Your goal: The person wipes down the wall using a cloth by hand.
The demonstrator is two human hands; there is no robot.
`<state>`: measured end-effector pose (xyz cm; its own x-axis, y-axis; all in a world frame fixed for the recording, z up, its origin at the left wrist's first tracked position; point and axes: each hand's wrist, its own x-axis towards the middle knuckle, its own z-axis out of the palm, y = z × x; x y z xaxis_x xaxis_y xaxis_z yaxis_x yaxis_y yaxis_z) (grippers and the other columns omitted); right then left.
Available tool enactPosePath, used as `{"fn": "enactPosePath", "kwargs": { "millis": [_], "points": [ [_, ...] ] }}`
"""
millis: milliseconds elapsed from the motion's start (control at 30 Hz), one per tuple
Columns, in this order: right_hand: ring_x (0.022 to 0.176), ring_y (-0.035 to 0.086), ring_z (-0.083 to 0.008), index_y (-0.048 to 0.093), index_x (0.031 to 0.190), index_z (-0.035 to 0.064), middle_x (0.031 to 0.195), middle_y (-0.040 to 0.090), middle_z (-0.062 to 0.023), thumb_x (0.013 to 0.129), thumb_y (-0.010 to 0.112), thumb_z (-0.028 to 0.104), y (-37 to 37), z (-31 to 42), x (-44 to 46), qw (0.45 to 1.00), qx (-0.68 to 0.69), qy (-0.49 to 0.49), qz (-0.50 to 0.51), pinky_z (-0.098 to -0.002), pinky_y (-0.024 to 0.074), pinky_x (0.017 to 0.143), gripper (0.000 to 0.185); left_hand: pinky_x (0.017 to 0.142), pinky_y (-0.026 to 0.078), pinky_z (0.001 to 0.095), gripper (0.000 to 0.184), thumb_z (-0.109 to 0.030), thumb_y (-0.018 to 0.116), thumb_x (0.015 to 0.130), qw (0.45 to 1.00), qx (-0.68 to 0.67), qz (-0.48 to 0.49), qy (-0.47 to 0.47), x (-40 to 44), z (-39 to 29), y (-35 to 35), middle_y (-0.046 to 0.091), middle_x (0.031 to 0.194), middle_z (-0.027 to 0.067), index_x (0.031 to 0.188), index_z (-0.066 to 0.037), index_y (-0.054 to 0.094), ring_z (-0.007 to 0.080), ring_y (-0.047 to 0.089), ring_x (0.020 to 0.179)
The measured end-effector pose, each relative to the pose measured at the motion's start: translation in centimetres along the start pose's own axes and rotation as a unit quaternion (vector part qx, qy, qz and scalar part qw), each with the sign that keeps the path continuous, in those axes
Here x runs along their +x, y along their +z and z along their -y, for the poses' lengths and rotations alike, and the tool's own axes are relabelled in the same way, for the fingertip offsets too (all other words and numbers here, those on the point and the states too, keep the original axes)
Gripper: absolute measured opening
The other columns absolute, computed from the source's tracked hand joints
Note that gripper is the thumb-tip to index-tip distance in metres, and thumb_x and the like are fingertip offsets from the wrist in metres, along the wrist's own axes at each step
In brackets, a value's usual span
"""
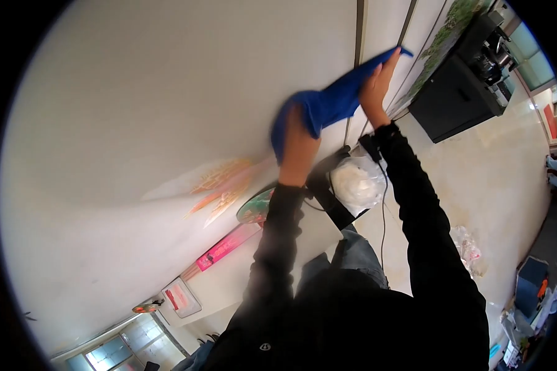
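Observation:
A blue cloth [337, 99] is stretched between both hands against a pale wall with a painted flower. My left hand [300, 151] holds its lower left part, with a fold over the fingers; they are partly hidden and blurred. Higher up on the right, my right hand [376, 91] grips the other end near dark vertical strips, its fingers close together along the cloth. One corner of the cloth sticks out past those fingertips.
Below the hands are a clear plastic bag [356, 184] with pale contents, a black cable, a pink box [229, 247] and a small tray [181, 298] on a white surface. A black cabinet [455, 99] stands at upper right. Another plastic bag [467, 250] lies on the floor.

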<state>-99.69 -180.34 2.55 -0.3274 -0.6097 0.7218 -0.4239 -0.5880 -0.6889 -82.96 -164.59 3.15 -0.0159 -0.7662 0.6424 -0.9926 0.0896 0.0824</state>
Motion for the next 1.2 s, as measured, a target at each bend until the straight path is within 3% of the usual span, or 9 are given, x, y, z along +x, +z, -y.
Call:
{"fn": "enactPosePath", "kwargs": {
  "millis": [267, 367, 467, 533, 633, 700, 833, 1067, 1200],
  "points": [
    [0.14, 0.015, -0.0379, 0.007, 0.145, -0.0062, 0.151, 0.012, -0.0263, 0.094, 0.046, 0.019, -1.5, 5.4, -15.7, 0.958, 0.033, 0.189, 0.215, -0.0378, 0.0156, 0.113, 0.069, 0.095, 0.044, 0.0375, 0.035, -0.023, 0.063, 0.074, 0.935, 0.261, 0.151, 0.186, -8.2, 7.4, -8.4, 0.061, 0.113, 0.0193, 0.1, 0.001, 0.062, 0.0329, 0.056, 0.109],
    [0.142, 0.01, -0.0339, 0.001, 0.145, -0.0046, 0.153, 0.005, -0.0237, 0.093, 0.051, 0.023, -1.8, 9.5, -19.2, 0.924, 0.09, 0.225, 0.295, -0.0365, 0.014, 0.113, 0.077, 0.094, 0.044, 0.0414, 0.026, -0.02, 0.062, 0.073, 0.98, 0.175, 0.089, 0.023, -13.4, 11.6, -10.3, 0.063, 0.106, 0.0199, 0.089, 0.0, 0.064, 0.0352, 0.058, 0.105],
    [0.141, 0.01, -0.0393, 0.001, 0.145, -0.0044, 0.152, 0.005, -0.0248, 0.093, 0.052, 0.024, -1.7, 13.3, -21.9, 0.915, 0.091, 0.184, 0.348, -0.0402, 0.0171, 0.112, 0.079, 0.097, 0.041, 0.0429, 0.032, -0.016, 0.06, 0.065, 0.972, 0.226, 0.066, 0.016, -16.6, 14.5, -14.8, 0.062, 0.103, 0.018, 0.089, 0.004, 0.066, 0.0355, 0.058, 0.101],
    [0.139, 0.014, -0.0422, 0.006, 0.145, -0.005, 0.151, 0.01, -0.0265, 0.092, 0.053, 0.023, -1.6, 16.1, -23.0, 0.913, 0.117, 0.138, 0.365, -0.0427, 0.0192, 0.111, 0.076, 0.1, 0.039, 0.0501, 0.035, -0.023, 0.066, 0.074, 0.943, 0.307, 0.127, -0.031, -19.2, 16.8, -17.4, 0.06, 0.105, 0.0292, 0.095, 0.005, 0.063, 0.045, 0.053, 0.107],
    [0.132, 0.025, -0.0456, 0.02, 0.142, -0.0052, 0.143, 0.026, -0.0282, 0.088, 0.056, 0.021, 0.1, 20.6, -22.6, 0.907, 0.134, -0.017, 0.4, -0.0465, 0.025, 0.108, 0.07, 0.104, 0.033, 0.0529, 0.066, -0.031, 0.073, 0.075, 0.941, 0.296, -0.003, -0.166, -20.3, 18.3, -21.9, 0.046, 0.121, 0.0393, 0.109, 0.021, 0.052, 0.0519, 0.039, 0.12],
    [0.127, 0.033, -0.0461, 0.028, 0.14, -0.0047, 0.137, 0.036, -0.0283, 0.086, 0.057, 0.02, 1.2, 24.7, -21.7, 0.887, 0.126, -0.128, 0.425, -0.0478, 0.0286, 0.106, 0.066, 0.105, 0.031, 0.0533, 0.056, -0.029, 0.072, 0.076, 0.925, 0.291, -0.088, -0.226, -21.7, 20.5, -24.7, 0.044, 0.126, 0.0363, 0.108, 0.013, 0.057, 0.052, 0.038, 0.121],
    [0.11, 0.046, -0.0395, 0.041, 0.134, -0.0001, 0.116, 0.05, -0.0205, 0.08, 0.062, 0.017, 4.2, 33.9, -19.2, 0.905, 0.123, -0.251, 0.32, -0.0479, 0.0348, 0.099, 0.061, 0.106, 0.03, 0.0511, 0.048, -0.025, 0.066, 0.081, 0.911, 0.341, -0.008, -0.233, -21.6, 23.3, -30.5, 0.044, 0.131, 0.0297, 0.118, 0.004, 0.055, 0.0483, 0.039, 0.122],
    [0.116, 0.046, -0.0347, 0.044, 0.134, 0.0061, 0.12, 0.051, -0.0159, 0.072, 0.064, 0.012, 6.7, 37.1, -24.6, 0.945, 0.065, -0.211, 0.242, -0.0489, 0.0325, 0.104, 0.066, 0.098, 0.035, 0.0475, 0.032, -0.011, 0.061, 0.079, 0.941, 0.202, -0.151, -0.227, -23.8, 25.5, -29.0, 0.059, 0.116, 0.0212, 0.107, 0.004, 0.06, 0.04, 0.049, 0.113],
    [0.116, 0.047, -0.0336, 0.052, 0.124, 0.007, 0.117, 0.052, -0.0138, 0.066, 0.059, 0.0, 7.0, 36.6, -28.2, 0.957, 0.045, -0.219, 0.184, -0.0449, 0.0401, 0.099, 0.058, 0.082, 0.041, 0.0415, 0.018, 0.0, 0.053, 0.075, 0.959, 0.079, -0.167, -0.215, -23.1, 23.5, -27.9, 0.064, 0.092, 0.018, 0.091, 0.005, 0.062, 0.0357, 0.056, 0.087]
  ]
}}
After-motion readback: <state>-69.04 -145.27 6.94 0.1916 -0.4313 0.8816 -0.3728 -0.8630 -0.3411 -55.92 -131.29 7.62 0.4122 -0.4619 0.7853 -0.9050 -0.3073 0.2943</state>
